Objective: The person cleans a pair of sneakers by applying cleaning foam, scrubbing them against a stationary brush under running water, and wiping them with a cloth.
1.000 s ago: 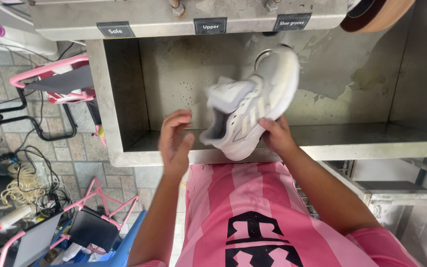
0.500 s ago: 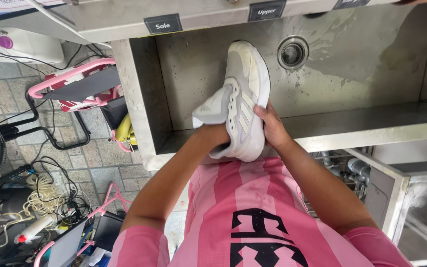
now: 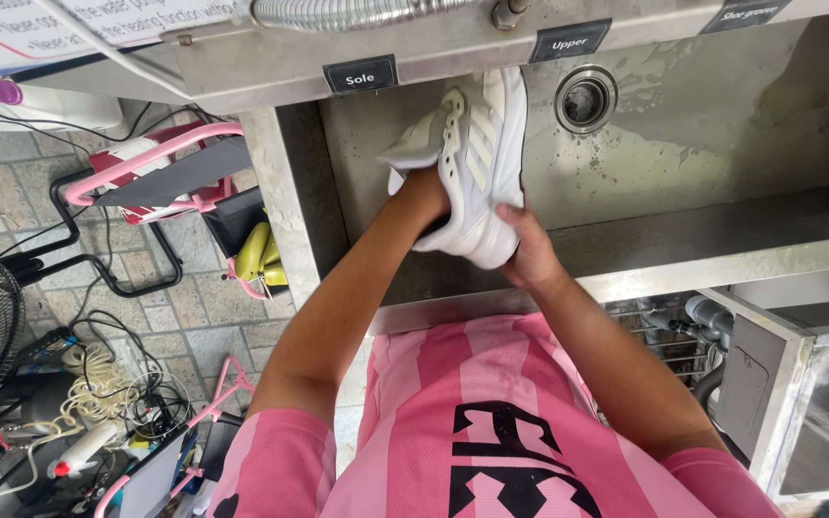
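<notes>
The stainless steel sink (image 3: 722, 134) lies directly beyond both hands; its basin holds nothing loose, only a round drain (image 3: 585, 99) just right of the shoe, with wet patches on the floor around it. The white sneaker (image 3: 477, 163) is held up over the basin's left part, toe pointing away from the person, heel toward the near rim.

The left hand (image 3: 424, 197) is pushed into the shoe's opening, so its fingers are hidden inside and only the wrist and the base of the hand show. The right hand (image 3: 527, 245) is closed on the heel end from the right, thumb on the side of the shoe, fingers wrapped underneath and mostly out of sight.

Beyond the hands, dark label plates (image 3: 361, 74) sit on the sink's back ledge, and a ribbed metal hose (image 3: 357, 11) is cut off by the top edge. Left of the left arm, yellow items (image 3: 259, 254) sit in a pink-framed rack (image 3: 160, 163), too small to identify.
</notes>
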